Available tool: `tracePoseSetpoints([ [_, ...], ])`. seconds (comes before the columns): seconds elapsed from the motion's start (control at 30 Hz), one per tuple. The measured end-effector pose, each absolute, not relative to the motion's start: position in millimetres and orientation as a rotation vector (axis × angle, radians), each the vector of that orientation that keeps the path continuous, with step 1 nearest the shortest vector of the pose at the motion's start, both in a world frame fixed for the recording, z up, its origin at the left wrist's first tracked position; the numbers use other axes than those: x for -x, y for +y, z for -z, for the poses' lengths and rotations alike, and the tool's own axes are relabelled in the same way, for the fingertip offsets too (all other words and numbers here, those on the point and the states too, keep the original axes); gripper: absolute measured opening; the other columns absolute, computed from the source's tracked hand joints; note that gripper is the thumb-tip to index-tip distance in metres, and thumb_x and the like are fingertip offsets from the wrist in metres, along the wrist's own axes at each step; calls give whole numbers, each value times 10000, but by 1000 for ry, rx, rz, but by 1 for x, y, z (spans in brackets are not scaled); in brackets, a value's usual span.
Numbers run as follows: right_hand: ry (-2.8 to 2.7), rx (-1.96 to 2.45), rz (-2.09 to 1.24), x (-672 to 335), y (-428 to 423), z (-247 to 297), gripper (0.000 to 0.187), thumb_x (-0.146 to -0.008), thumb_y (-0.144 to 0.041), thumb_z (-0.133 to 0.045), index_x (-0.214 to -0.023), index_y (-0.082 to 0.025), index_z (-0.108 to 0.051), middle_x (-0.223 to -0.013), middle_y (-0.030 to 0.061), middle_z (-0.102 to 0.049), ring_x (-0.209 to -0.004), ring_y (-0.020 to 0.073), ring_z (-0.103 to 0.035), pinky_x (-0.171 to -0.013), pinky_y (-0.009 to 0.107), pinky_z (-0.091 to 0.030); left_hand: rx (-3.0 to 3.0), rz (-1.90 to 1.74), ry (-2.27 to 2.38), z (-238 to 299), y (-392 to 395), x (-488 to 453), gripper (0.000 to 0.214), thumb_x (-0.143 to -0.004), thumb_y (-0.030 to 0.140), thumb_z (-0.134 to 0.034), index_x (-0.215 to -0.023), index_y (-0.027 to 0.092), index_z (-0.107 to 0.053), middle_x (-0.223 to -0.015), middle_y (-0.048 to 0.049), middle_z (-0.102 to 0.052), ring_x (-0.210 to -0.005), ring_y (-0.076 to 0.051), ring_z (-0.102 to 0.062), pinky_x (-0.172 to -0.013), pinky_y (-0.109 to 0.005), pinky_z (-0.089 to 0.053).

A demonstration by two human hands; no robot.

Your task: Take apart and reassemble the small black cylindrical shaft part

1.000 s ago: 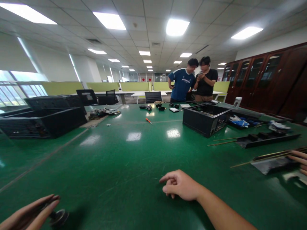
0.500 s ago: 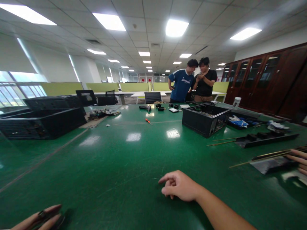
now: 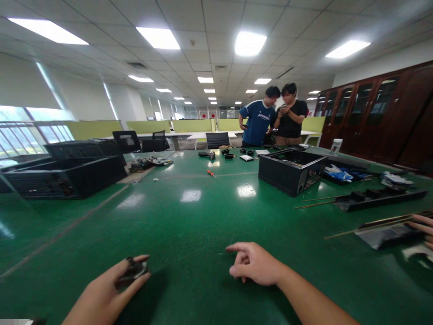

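Observation:
My left hand [image 3: 108, 289] is at the bottom left, just above the green table [image 3: 189, 225], with its fingers pinched round a small dark round part [image 3: 132, 271]. My right hand [image 3: 255, 264] rests on the table near the bottom middle, loosely curled, forefinger stretched to the left, holding nothing. The two hands are apart, with bare table between them.
An open black computer case [image 3: 291, 170] stands at the right middle, two more black cases [image 3: 67, 174] at the left. An orange screwdriver [image 3: 211, 173] lies farther back. Black panels and thin rods [image 3: 375, 198] lie at right, where another person's fingers [image 3: 422, 225] show. Two people [image 3: 274, 117] stand at the far side.
My left hand has come up and to the right from the bottom left corner, carrying the small dark part. My right hand has stayed put.

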State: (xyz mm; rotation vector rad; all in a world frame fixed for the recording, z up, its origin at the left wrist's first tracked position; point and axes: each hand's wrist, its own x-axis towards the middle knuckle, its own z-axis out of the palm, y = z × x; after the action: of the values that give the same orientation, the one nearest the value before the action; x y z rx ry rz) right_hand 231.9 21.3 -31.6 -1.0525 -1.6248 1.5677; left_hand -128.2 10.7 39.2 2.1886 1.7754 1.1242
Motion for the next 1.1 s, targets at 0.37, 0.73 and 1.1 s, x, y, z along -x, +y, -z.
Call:
tracePoseSetpoints([
  [0.37, -1693, 936, -1432, -239, 19, 31, 812, -575, -263, -910, -1268, -211, -491, -925, -15, -632, -624, 90, -588, -536, 180, -418, -2499, -988, 1106, -15, 14, -16, 278, -756, 167, -706, -1027, 231, -719, -921, -33, -773, -837, -197, -742, -776, -297, -595],
  [0.73, -2033, 1099, -711, -226, -3, 14, 436, -695, -262, -769, -1114, -220, -658, -912, 23, -679, -774, 187, -621, -720, 281, -463, -2526, -1189, 1041, 5, 12, 8, 321, -724, 149, -755, -1017, 265, -696, -925, -12, -788, -822, -185, -763, -779, -253, -613],
  [1.1, -2150, 1036, -641, -221, -6, 11, 165, -882, -290, -625, -979, -193, -716, -860, 41, -701, -790, 181, -641, -746, 266, -458, -2515, -1139, 866, 3, 6, 1, 319, -772, 108, -708, -1057, 252, -705, -932, -56, -772, -832, -191, -754, -767, -266, -616],
])
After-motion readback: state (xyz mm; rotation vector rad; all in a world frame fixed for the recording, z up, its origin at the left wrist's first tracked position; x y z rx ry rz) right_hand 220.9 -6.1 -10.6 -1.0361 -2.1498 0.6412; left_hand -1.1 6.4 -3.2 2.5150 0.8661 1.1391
